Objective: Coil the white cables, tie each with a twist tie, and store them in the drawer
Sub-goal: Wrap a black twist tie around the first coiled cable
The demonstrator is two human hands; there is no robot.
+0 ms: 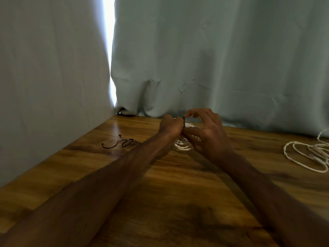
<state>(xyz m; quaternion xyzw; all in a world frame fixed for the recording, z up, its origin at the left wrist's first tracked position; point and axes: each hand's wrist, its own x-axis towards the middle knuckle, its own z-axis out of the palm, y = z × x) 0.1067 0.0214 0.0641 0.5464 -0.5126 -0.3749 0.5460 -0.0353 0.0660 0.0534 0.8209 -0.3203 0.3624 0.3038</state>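
A coiled white cable (183, 146) sits between both my hands over the far part of the wooden table (160, 184). My left hand (170, 127) grips the coil from the left with curled fingers. My right hand (207, 132) holds the coil from the right, its thumb and forefinger pinching the top end of a thin dark twist tie (183, 119) that runs down across the coil. Much of the coil is hidden by my fingers. A second white cable (306, 155) lies loose and uncoiled at the right edge of the table.
Another dark twist tie (122, 142) lies bent on the table to the left of my hands. Pale blue-grey curtains (213, 59) hang along the back and left sides of the table, with a bright gap between them.
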